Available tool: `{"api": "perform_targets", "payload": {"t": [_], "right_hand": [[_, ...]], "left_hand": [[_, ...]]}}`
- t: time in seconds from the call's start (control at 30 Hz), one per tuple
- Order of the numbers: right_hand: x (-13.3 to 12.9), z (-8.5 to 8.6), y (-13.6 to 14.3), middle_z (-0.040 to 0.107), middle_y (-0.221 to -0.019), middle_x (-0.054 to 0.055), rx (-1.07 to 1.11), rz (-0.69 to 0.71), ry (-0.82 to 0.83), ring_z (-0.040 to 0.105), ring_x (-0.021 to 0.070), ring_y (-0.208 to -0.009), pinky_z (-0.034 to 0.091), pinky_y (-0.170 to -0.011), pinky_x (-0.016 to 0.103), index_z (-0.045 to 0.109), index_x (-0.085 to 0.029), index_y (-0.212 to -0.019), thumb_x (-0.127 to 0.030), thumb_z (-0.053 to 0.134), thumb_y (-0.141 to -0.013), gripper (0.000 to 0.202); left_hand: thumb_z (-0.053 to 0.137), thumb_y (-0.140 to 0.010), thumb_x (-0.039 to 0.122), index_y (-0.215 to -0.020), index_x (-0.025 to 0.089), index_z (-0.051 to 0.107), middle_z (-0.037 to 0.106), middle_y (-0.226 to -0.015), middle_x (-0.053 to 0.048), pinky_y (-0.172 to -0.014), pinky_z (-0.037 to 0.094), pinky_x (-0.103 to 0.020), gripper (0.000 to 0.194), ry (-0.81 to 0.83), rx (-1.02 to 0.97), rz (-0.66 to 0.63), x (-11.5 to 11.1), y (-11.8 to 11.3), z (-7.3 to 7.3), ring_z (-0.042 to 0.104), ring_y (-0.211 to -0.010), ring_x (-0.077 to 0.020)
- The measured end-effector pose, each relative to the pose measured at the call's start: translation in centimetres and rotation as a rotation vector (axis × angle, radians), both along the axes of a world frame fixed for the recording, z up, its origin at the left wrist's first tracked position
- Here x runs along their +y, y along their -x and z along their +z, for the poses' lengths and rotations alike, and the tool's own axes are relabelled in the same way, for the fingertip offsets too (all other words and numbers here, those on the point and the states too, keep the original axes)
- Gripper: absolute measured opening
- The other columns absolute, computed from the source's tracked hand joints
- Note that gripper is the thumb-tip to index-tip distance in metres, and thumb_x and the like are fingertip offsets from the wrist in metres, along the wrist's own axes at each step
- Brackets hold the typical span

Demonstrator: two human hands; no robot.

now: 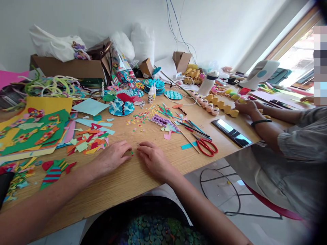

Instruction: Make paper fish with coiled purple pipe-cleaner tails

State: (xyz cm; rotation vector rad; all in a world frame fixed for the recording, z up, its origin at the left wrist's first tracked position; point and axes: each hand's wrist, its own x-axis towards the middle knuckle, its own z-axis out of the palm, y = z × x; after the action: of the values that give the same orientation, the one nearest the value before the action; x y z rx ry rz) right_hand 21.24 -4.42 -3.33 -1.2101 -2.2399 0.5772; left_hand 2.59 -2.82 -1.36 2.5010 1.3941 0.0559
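A pale wall [89, 15] rises behind the wooden table [120, 183] we sit at, its top crowded with paper craft stuff. Our left hand [116, 154] and right hand [153, 160] rest near its front edge, apart from each other with a narrow gap between. The left thumb and forefinger stand a little spread beside some tiny green and red bits [132, 153], which lie on the wood between the two hands; the right fingers are bent and bunched, and we cannot tell whether they pinch anything. Just beyond our left hand sits a heap of coloured paper scraps [88, 139], and nearer our left forearm lies a striped paper fish [52, 174]. Ahead of us are scattered paper dots [139, 120], a purple wavy strip [165, 122] and a blue dotted disc [121, 108] with a red fish standing on it. To our right we see red-handled scissors [203, 139], then a phone [231, 132], and past it a co-worker's hand [246, 107] near a yellow bumpy strip [222, 106].
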Motion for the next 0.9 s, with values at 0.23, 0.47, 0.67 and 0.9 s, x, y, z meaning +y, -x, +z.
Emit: {"api": "perform_targets", "payload": {"t": [0.23,0.47,0.67,0.9], "right_hand": [[-0.2,-0.4,-0.2,0.063,-0.100,0.008,0.072,-0.045,-0.018,0.057,0.0152,-0.094,0.043,-0.086,0.026,0.067,-0.014,-0.090,-0.013,0.048,-0.084,0.020],[-0.2,-0.3,-0.2,0.063,-0.101,0.007,0.059,-0.034,-0.003,0.057,0.0153,-0.095,0.043,-0.086,0.026,0.066,-0.014,-0.091,-0.010,0.048,-0.083,0.020],[-0.3,-0.2,-0.2,0.062,-0.101,0.008,0.042,-0.021,0.001,0.056,0.0156,-0.096,0.043,-0.086,0.027,0.065,-0.015,-0.091,-0.011,0.047,-0.084,0.020],[-0.3,-0.2,-0.3,0.061,-0.101,0.007,0.044,-0.021,0.003,0.056,0.0152,-0.096,0.042,-0.086,0.027,0.065,-0.016,-0.091,-0.011,0.047,-0.083,0.020]], "left_hand": [[0.044,-0.081,0.021,-0.084,0.016,0.056,0.057,-0.086,-0.006,-0.071,0.042,-0.032,0.013,0.002,0.072,0.005,0.6,-1.1,0.0,0.056,-0.080,-0.0202],[0.042,-0.082,0.016,-0.079,0.017,0.056,0.059,-0.081,-0.006,-0.068,0.041,-0.031,0.015,-0.012,0.106,-0.004,0.5,-1.7,0.2,0.057,-0.078,-0.0203],[0.035,-0.084,0.014,-0.075,0.017,0.055,0.060,-0.076,-0.005,-0.064,0.041,-0.030,0.022,-0.027,0.119,-0.004,0.3,-1.8,-0.2,0.057,-0.072,-0.0193],[0.032,-0.084,0.015,-0.073,0.018,0.052,0.058,-0.076,-0.005,-0.065,0.041,-0.030,0.023,-0.024,0.017,0.028,0.5,-1.4,-0.8,0.055,-0.071,-0.0186]]}}
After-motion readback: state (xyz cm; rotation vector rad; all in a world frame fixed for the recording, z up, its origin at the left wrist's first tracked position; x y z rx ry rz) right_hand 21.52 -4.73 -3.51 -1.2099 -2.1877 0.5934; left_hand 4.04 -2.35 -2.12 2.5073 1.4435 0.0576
